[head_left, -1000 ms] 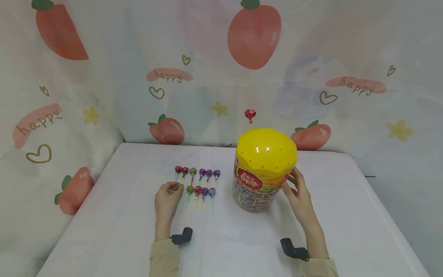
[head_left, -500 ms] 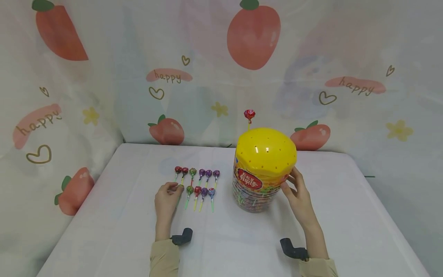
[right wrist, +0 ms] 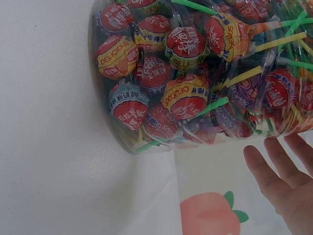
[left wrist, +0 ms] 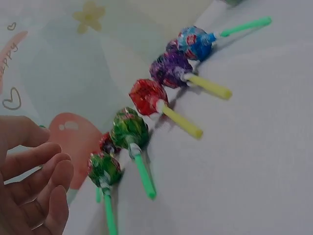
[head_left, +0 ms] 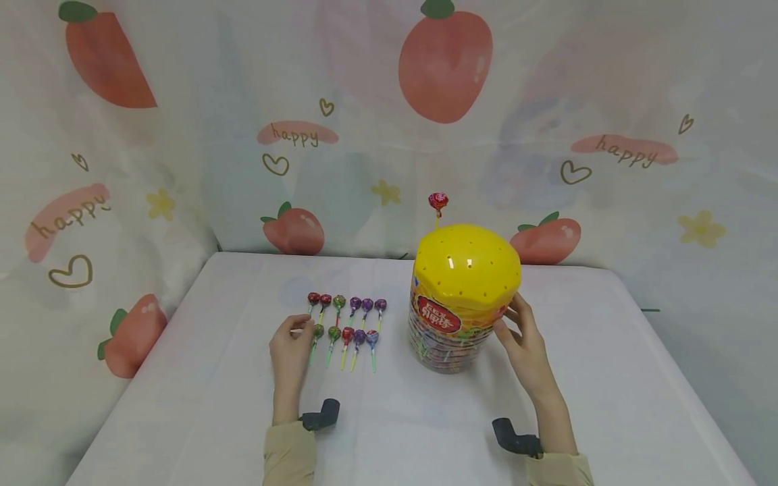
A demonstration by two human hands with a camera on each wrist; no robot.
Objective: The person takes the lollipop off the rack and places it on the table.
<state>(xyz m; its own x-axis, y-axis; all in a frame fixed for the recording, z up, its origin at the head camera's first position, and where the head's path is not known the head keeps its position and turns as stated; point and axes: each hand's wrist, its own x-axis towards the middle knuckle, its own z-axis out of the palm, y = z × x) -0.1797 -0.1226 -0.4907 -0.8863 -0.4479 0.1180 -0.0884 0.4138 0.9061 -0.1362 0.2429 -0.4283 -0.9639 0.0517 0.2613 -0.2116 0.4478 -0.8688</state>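
Observation:
Two rows of wrapped lollipops lie on the white table. My left hand (head_left: 290, 347) is beside the leftmost green lollipop (left wrist: 104, 169) of the nearer row, its fingers loosely bent with nothing between them; in the left wrist view a gap separates them from that candy. Along the same row lie another green lollipop (left wrist: 129, 128), a red one (left wrist: 148, 97), a purple one (left wrist: 171, 68) and a blue one (left wrist: 194, 43). My right hand (head_left: 527, 347) rests its fairly straight fingers at the right side of a clear jar (head_left: 446, 347) full of lollipops, topped by a yellow lid (head_left: 468, 266).
One red lollipop (head_left: 438, 201) stands upright at the back of the lid, which has small holes. The farther row holds red, green and purple lollipops (head_left: 367, 305). A printed cloth backdrop (head_left: 365, 223) rises behind the table (head_left: 200, 405).
My left hand has let go of the leftmost green lollipop and drawn slightly up and left, so its candy now shows. The right hand and the jar stay put.

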